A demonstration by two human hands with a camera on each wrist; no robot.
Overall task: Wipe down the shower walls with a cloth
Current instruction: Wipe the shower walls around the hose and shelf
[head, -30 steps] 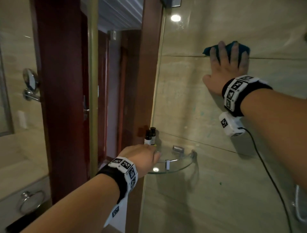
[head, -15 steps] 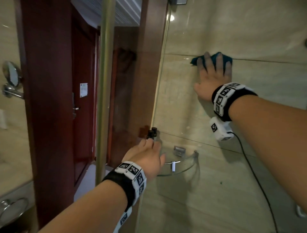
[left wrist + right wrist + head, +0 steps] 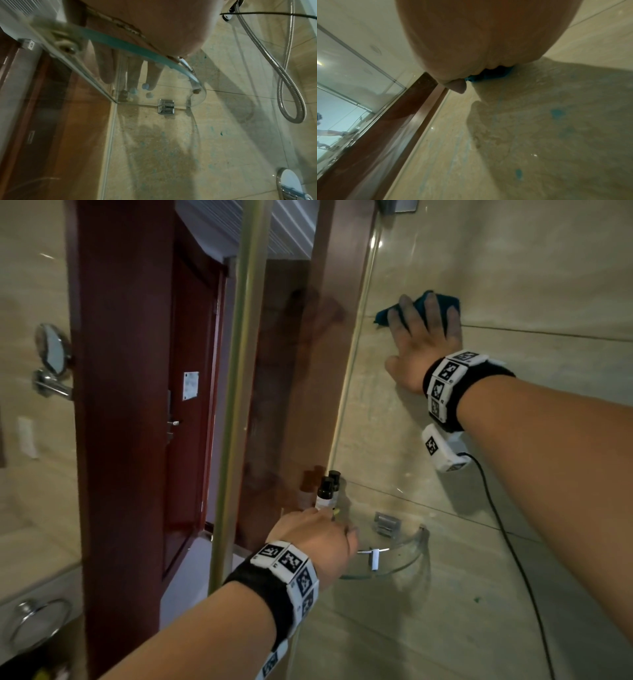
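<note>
Beige wall tiles (image 3: 513, 251); dark red wooden door frame (image 3: 120, 440); glass corner shelf (image 3: 411, 556); round wall mirror (image 3: 51, 347); chrome shower hose (image 3: 281, 70).

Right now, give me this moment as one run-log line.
right hand: presses blue cloth flat on tile wall | left hand: resting on glass shelf | two small bottles on shelf | wiping underway

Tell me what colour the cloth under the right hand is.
Dark teal-blue cloth, pressed flat against the beige tiled wall; clearest in the head view.
</note>
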